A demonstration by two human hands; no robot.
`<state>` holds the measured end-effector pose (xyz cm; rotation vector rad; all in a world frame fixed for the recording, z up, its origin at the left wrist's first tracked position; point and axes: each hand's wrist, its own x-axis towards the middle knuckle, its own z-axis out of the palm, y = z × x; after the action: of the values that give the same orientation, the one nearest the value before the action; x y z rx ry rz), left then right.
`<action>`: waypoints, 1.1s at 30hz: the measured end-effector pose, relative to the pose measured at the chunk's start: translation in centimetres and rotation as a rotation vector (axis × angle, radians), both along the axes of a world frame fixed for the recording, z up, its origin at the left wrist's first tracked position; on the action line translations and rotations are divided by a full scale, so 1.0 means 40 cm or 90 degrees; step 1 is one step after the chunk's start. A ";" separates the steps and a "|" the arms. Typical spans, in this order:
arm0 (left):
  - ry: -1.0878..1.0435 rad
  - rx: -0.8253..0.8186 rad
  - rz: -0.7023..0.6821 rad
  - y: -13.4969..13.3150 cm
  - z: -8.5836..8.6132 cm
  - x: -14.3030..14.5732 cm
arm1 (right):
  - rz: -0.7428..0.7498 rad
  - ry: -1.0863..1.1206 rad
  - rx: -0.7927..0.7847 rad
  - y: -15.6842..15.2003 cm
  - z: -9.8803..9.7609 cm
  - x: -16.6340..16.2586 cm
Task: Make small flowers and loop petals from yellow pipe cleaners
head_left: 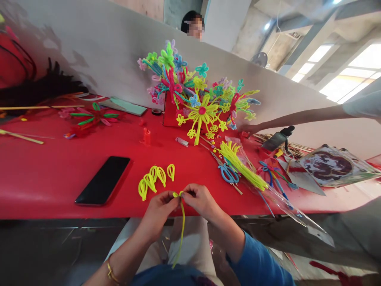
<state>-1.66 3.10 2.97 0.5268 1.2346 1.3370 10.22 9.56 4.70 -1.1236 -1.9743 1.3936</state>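
Note:
My left hand (pixel 159 212) and my right hand (pixel 201 200) meet at the near edge of the red table (pixel 53 174), both pinching the top of a yellow pipe cleaner (pixel 180 226). Its upper end is bent into a small loop between my fingertips and its long tail hangs down over my lap. Just beyond my hands lie several finished yellow pipe-cleaner loops (pixel 154 176) on the table.
A black phone (pixel 103 180) lies to the left. A bunch of colourful pipe-cleaner flowers (pixel 196 95) stands at the back. Blue scissors (pixel 228 173) and a bag of yellow pipe cleaners (pixel 242 165) lie right. Another person's arm (pixel 297 118) reaches in from the right.

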 end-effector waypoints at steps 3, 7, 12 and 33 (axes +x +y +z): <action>-0.038 0.012 0.013 -0.001 -0.001 0.004 | 0.003 0.008 0.006 -0.005 0.003 -0.004; -0.122 0.023 0.018 -0.009 0.000 0.008 | 0.018 0.006 0.038 -0.008 0.009 0.000; -0.194 0.023 -0.002 -0.015 0.013 0.007 | 0.061 0.029 0.056 -0.010 0.020 0.009; -0.102 -0.024 -0.052 -0.016 0.017 -0.016 | -0.025 0.069 -0.083 -0.018 -0.010 0.011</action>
<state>-2.29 2.45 3.65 0.4301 1.0943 1.2599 10.67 8.83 4.32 -1.1120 -1.7984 1.5484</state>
